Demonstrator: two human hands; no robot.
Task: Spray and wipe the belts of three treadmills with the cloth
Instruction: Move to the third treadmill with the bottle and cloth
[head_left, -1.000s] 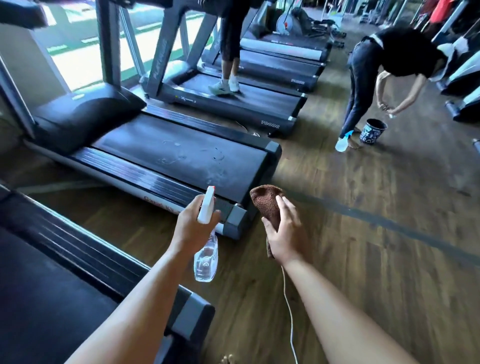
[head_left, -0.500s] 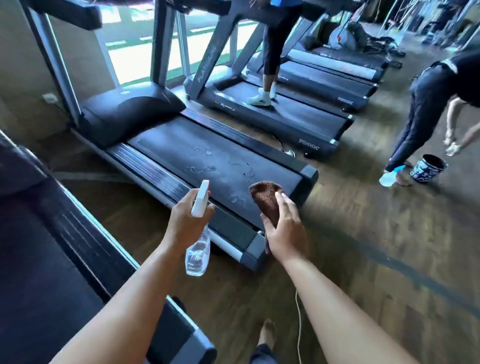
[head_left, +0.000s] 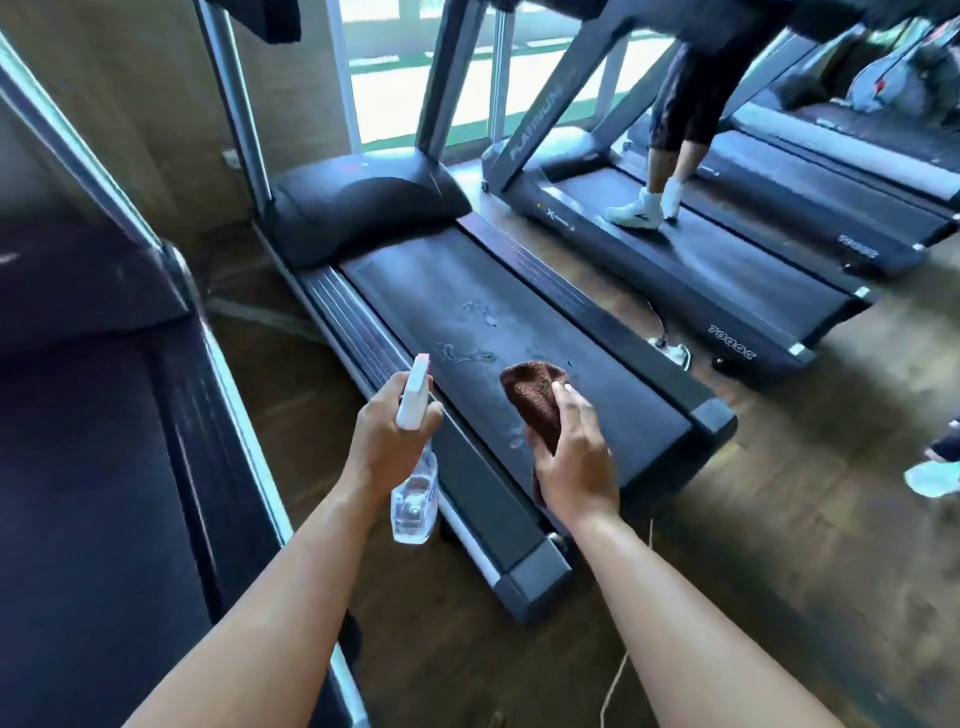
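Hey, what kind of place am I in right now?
Most likely a gym: treadmills stand side by side on a wooden floor, and a person in white shoes stands on one.

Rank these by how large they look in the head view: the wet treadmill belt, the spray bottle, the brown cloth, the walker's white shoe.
1. belt
2. bottle and cloth: about alike, so unranked
3. shoe: looks smallest, but it is farther from the camera
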